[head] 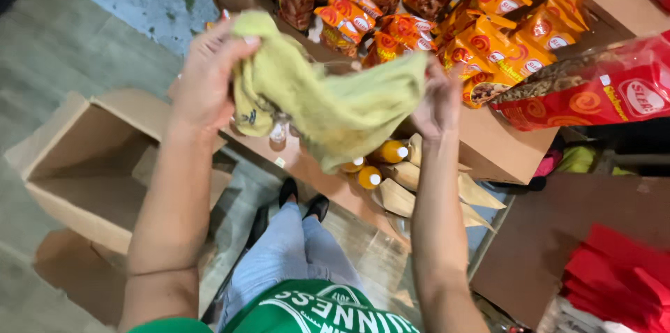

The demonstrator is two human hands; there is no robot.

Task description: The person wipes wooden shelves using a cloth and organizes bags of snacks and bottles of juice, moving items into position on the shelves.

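Above the cardboard table edge (488,148), a yellow-green cloth (328,99) is held stretched between both hands — left hand (206,78) with fingers curled and pinching one bunched corner, right hand (438,104) with fingers closed on the opposite edge. Beyond it, orange snack bags (488,43) with round red-and-white labels are piled on the table, a long red bag (593,89) at right. Below the cloth, yellow-capped bottles (380,162) are seen — an open cardboard box (84,165) at left.

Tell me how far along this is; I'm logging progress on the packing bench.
Done: orange snack packets lie spread on the cardboard surface. In hand: left hand and right hand hold a yellow-green cloth stretched between them. Left: the open cardboard box looks empty, and the yellow bottles lie unpacked.
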